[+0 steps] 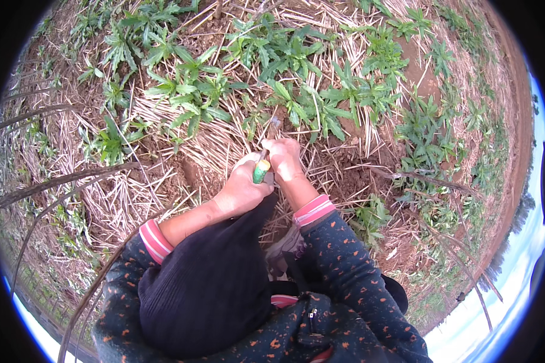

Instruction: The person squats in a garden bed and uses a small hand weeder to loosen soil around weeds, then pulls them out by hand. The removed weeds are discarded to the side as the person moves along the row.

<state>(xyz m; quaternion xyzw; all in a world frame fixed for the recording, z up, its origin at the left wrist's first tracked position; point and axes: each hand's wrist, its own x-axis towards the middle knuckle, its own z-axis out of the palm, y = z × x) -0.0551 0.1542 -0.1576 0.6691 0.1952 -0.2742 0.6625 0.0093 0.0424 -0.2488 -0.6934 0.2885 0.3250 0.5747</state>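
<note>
My left hand (245,186) is closed around the green and yellow handle (260,172) of a small hand tool, whose thin shaft runs away from me. Just right of it and a little farther forward, my right hand (284,156) is closed low at the ground, by the tool's shaft; whether it grips the shaft or a plant cannot be told. A greyish tip, perhaps the tool's blade (274,122), shows at the soil beyond my fingers. Leafy green plants with toothed leaves (318,109) grow right in front of both hands.
Dry straw (209,145) covers much of the reddish-brown soil (359,177). More leafy plants (190,90) stand ahead and to the left. Bent wooden sticks (63,179) arch in from the left, and thin branches (436,181) lie or rise at the right.
</note>
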